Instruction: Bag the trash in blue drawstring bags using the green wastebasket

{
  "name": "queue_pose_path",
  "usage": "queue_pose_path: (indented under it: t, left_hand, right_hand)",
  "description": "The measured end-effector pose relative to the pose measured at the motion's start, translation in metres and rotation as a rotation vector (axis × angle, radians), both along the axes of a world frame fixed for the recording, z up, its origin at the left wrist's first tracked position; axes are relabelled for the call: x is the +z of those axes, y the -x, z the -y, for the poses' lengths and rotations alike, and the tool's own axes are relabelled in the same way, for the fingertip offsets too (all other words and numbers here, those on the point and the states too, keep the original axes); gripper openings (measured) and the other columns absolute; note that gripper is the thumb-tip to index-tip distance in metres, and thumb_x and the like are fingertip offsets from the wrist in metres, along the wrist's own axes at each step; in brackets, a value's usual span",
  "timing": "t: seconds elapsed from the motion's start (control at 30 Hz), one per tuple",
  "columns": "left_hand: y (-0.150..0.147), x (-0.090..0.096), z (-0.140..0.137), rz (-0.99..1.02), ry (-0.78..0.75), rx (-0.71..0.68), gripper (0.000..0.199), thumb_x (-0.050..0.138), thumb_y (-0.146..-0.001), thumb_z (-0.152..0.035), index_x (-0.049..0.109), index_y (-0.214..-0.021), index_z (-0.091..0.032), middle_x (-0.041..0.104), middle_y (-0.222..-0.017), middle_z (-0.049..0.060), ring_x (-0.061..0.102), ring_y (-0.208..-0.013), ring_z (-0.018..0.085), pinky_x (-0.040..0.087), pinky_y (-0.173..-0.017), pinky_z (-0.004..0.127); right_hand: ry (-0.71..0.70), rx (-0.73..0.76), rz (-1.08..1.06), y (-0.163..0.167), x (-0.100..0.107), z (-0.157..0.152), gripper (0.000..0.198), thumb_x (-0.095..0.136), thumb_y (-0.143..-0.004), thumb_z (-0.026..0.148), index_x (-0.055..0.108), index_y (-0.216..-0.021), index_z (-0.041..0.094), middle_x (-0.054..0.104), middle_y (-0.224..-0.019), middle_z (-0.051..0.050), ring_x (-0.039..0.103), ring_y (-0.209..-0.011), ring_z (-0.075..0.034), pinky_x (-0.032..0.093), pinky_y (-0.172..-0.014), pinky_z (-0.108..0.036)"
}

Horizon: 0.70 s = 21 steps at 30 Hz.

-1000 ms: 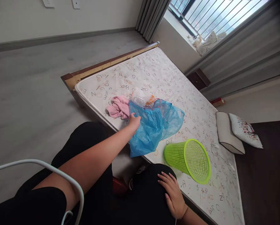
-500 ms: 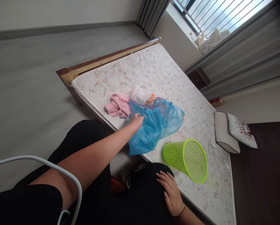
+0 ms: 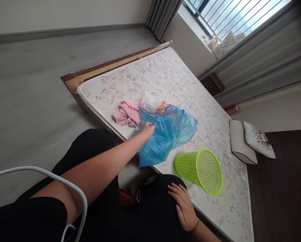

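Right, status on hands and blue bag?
Left hand on blue bag, grip unclear. Right hand spread on right knee. Bag overhangs mattress edge. White cable crosses in front of left arm.

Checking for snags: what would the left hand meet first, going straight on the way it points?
More of the blue bag, which the left hand seems to touch; exact depth is unclear.
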<state>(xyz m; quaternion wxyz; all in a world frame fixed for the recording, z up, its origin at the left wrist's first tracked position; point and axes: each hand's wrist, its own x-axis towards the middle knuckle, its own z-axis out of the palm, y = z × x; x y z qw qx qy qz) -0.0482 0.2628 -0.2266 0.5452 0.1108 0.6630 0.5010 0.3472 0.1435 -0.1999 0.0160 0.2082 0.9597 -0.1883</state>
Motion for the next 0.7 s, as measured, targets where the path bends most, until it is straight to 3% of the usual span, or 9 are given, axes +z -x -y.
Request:
queue_pose_path:
  t: [0.43,0.7]
  left_hand:
    - [-0.0020,0.0012,0.0013,0.014,0.005,-0.015,0.034,0.063,-0.082,-0.025,0.061,-0.116,-0.021,0.066,-0.093,0.006,0.062,-0.090,0.024,0.044,-0.073,0.032]
    - [-0.0041,-0.0033,-0.0008,0.052,-0.005,-0.044,0.041,0.061,-0.084,-0.026,0.058,-0.125,-0.019,0.062,-0.076,0.002,0.058,-0.067,0.018,0.040,-0.060,0.028]
  right_hand:
    - [0.005,0.000,-0.003,-0.0014,-0.0022,0.0013,0.050,0.036,-0.097,0.033,0.052,-0.143,0.023,0.056,-0.149,-0.010,0.047,-0.143,-0.033,0.038,-0.113,-0.061]
    - [-0.004,-0.002,-0.019,-0.0052,-0.0053,0.0015,0.049,0.039,-0.096,0.032,0.053,-0.143,0.024,0.056,-0.149,-0.009,0.048,-0.142,-0.034,0.039,-0.113,-0.061]
